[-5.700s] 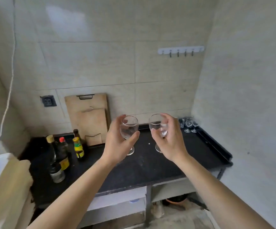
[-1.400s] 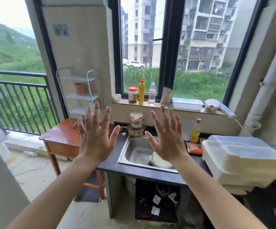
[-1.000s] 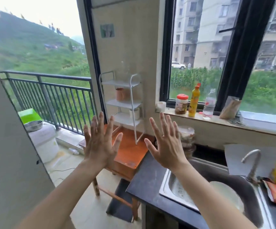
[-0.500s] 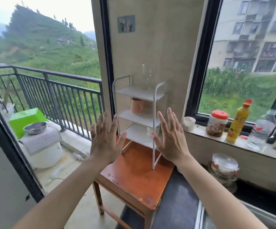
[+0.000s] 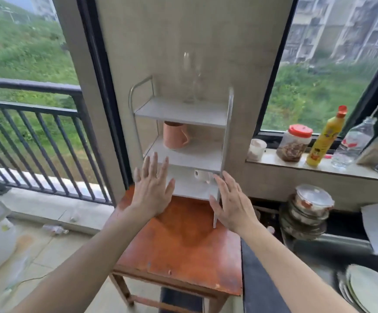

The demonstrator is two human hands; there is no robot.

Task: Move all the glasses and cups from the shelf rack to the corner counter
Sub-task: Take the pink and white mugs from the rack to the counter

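**Both hands raised, empty, before the shelf rack**

The white three-tier metal shelf rack [image 5: 179, 114] stands at the far side of a red-brown wooden table [image 5: 183, 245], against the beige wall between two windows. On its top shelf stands tall clear stemmed glassware [image 5: 191, 77], too blurred to count. A terracotta-pink mug [image 5: 175, 135] sits on the middle shelf towards the left. A small white cup [image 5: 202, 176] sits on the bottom shelf towards the right.

The person's left hand [image 5: 153, 190] is held up in front of the rack's lower left part, back towards the camera. Its fingers are straight and spread apart, holding nothing. The right hand [image 5: 231, 204] is raised just beside the rack's near right post, its fingers likewise straight and apart, empty. Whether its thumb touches the post cannot be told.

On the window sill to the right stand a small white pot [image 5: 257, 149], a red-lidded jar [image 5: 295, 142], a yellow squeeze bottle with a red cap [image 5: 324, 141] and a clear plastic bottle [image 5: 353, 145]. Below the sill is a stack of lidded containers [image 5: 307, 211], and white plates [image 5: 368, 288] lie at the near right. A black balcony railing [image 5: 36, 123] runs along the left.
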